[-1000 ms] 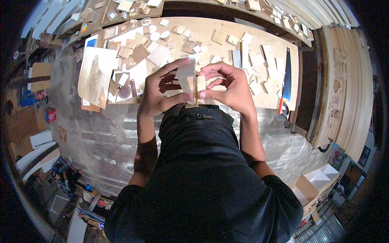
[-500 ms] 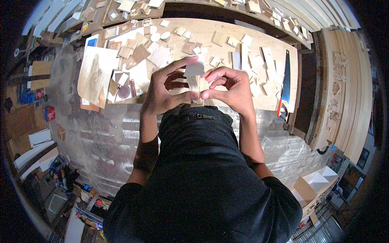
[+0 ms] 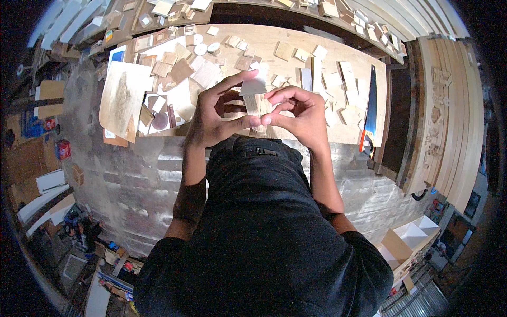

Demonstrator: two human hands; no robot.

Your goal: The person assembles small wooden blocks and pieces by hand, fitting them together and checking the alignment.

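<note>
Between my two hands, over the near part of the workbench, is a small wooden piece with a pale, brightly lit top face and a grained side. My left hand grips it from the left, index finger at its top and thumb at its lower edge. My right hand pinches its right side, thumb close to the left thumb and index finger bent near the upper corner. The exact contact of the right fingertips is partly hidden.
On the workbench lie many small wood offcuts. A thin stained board overhangs its left side. Along the right edge rests a handsaw with an orange and black handle. Long planks are stacked farther right.
Both hands keep their hold on the wooden piece. Its top face appears tilted slightly differently, and the view has shifted a little.
</note>
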